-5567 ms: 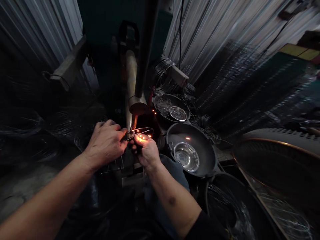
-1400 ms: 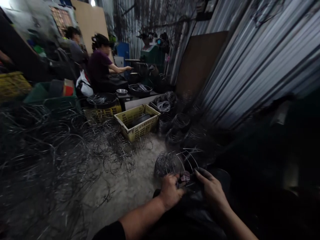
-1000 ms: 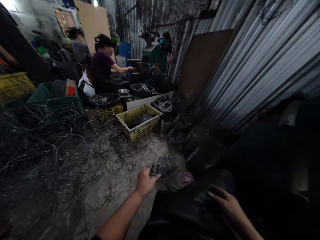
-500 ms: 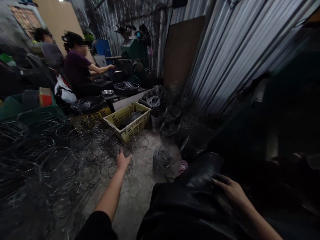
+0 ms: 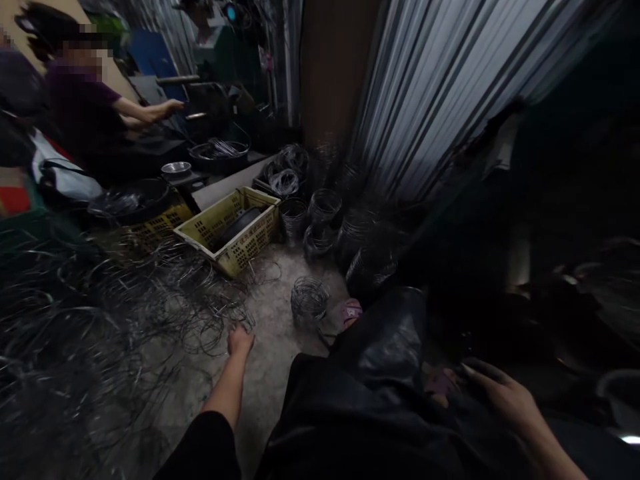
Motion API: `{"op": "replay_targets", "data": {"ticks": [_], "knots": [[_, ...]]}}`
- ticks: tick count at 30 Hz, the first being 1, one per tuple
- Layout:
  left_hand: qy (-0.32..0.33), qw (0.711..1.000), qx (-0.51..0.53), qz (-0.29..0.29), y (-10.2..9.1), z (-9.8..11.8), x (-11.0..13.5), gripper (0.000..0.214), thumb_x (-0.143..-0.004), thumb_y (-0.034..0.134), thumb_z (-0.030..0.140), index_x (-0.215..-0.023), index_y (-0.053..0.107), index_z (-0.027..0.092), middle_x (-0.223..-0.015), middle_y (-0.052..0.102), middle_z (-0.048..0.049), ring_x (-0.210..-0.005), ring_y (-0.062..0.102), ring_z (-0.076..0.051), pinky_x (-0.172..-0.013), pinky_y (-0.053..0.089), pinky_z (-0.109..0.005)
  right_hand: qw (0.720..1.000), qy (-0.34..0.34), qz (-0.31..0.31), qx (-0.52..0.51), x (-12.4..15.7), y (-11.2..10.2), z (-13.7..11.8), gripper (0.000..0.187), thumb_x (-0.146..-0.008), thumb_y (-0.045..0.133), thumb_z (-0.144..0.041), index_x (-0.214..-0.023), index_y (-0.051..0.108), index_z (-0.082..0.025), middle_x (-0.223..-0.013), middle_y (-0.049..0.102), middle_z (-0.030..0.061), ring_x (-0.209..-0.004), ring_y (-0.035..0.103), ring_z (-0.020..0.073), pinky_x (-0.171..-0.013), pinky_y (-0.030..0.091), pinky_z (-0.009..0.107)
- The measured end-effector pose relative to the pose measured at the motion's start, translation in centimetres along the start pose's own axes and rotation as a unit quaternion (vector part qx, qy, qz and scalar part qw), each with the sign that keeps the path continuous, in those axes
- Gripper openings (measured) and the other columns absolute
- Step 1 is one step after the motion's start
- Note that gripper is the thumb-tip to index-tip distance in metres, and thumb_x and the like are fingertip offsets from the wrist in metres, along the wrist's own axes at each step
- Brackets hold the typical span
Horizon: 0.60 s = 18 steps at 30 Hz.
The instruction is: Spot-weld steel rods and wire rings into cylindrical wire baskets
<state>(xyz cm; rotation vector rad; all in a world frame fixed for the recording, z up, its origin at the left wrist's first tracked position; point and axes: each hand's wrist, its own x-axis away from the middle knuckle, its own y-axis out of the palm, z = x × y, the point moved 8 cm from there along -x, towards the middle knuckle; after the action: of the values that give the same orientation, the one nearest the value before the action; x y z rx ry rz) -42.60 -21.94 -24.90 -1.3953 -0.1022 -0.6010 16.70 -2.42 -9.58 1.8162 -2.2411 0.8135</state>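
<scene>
The loose wire rings [image 5: 183, 303] lie tangled over the floor [image 5: 270, 347] on the left, spreading up to the yellow crate [image 5: 253, 241], which holds a dark object [image 5: 237, 229]. The left hand [image 5: 241, 341] is at the near right edge of this tangle, fingers bent; whether they grip a ring cannot be told. The right hand [image 5: 503, 392] hangs beside the lap, fingers extended forward, in shadow too deep to tell whether it grasps anything. Between the arms, the black lap covering [image 5: 377, 357] blocks part of the floor, with a pink shoe [image 5: 352, 311] showing past its edge. Just beside the shoe stands a small stack of rings [image 5: 310, 303]; more wire stacks [image 5: 325, 208] crowd behind it, towards the corrugated wall [image 5: 425, 87]. Farther left, beyond the crate, are a metal bowl [image 5: 176, 169], a black pan [image 5: 235, 157] of wire pieces and a co-worker in a purple top [image 5: 80, 100], arm stretched forward. Compared with 1.4 seconds ago, when both hands met around curved wires above the lap, they are now well apart, and those wires no longer show between them. Half a second ago the left hand's fingers were more spread; the view has since turned right.
</scene>
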Motion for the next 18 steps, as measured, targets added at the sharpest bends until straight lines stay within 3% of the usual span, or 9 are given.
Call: {"op": "replay_targets", "data": {"ticks": [4, 7, 12, 15, 18], "knots": [[0.011, 0.999, -0.034, -0.016, 1.9, 1.0, -0.1, 0.042, -0.087, 0.058, 0.038, -0.124, 0.051, 0.018, -0.121, 0.055, -0.0101, -0.103, 0.058, -0.022, -0.084, 0.052, -0.041, 0.994, 0.091, 0.032, -0.051, -0.5, -0.3, 2.8, 0.03, -0.048, 0.076, -0.026, -0.075, 0.066, -0.02, -0.072, 0.072, 0.0086, -0.068, 0.069, 0.0254, -0.063, 0.058, 0.034], [0.048, 0.997, -0.056, -0.034, 3.6, 3.6, 0.0, 0.041, -0.087, 0.058, 0.037, -0.123, 0.052, 0.017, -0.12, 0.055, -0.0102, -0.103, 0.058, -0.022, -0.084, 0.051, -0.041, 0.991, 0.115, 0.069, -0.02, -0.9, -0.5, 3.8, 0.025, -0.047, 0.074, -0.025, -0.069, 0.065, -0.019, -0.067, 0.071, 0.0088, -0.07, 0.069, 0.0294, -0.067, 0.058, 0.039], [0.179, 0.979, -0.08, -0.05, 6.3, 12.4, 0.7, 0.048, -0.087, 0.059, 0.035, -0.13, 0.047, 0.019, -0.135, 0.047, -0.0121, -0.116, 0.052, -0.027, -0.093, 0.047, -0.048, 0.983, 0.064, 0.031, 0.167, -2.9, 0.7, 4.4, 0.011, -0.049, 0.068, -0.029, -0.056, 0.065, -0.021, -0.066, 0.071, 0.0074, -0.088, 0.068, 0.0349, -0.079, 0.054, 0.04], [0.268, 0.957, -0.091, -0.069, 8.3, 18.6, 1.7, 0.05, -0.087, 0.059, 0.035, -0.132, 0.046, 0.019, -0.143, 0.04, -0.0124, -0.125, 0.044, -0.03, -0.101, 0.04, -0.053, 0.982, 0.021, -0.007, 0.19, -4.0, 1.9, 4.8, 0.012, -0.052, 0.066, -0.032, -0.059, 0.068, -0.022, -0.071, 0.073, 0.0059, -0.091, 0.068, 0.0335, -0.083, 0.052, 0.039], [0.32, 0.936, -0.101, -0.106, 10.2, 23.1, 2.5, 0.047, -0.087, 0.059, 0.037, -0.128, 0.05, 0.018, -0.14, 0.043, -0.0119, -0.126, 0.043, -0.03, -0.104, 0.036, -0.055, 0.983, 0.009, -0.025, 0.183, -4.5, 2.8, 5.5, 0.014, -0.054, 0.064, -0.03, -0.063, 0.07, -0.022, -0.075, 0.074, 0.0055, -0.089, 0.068, 0.0311, -0.083, 0.052, 0.037]]}}
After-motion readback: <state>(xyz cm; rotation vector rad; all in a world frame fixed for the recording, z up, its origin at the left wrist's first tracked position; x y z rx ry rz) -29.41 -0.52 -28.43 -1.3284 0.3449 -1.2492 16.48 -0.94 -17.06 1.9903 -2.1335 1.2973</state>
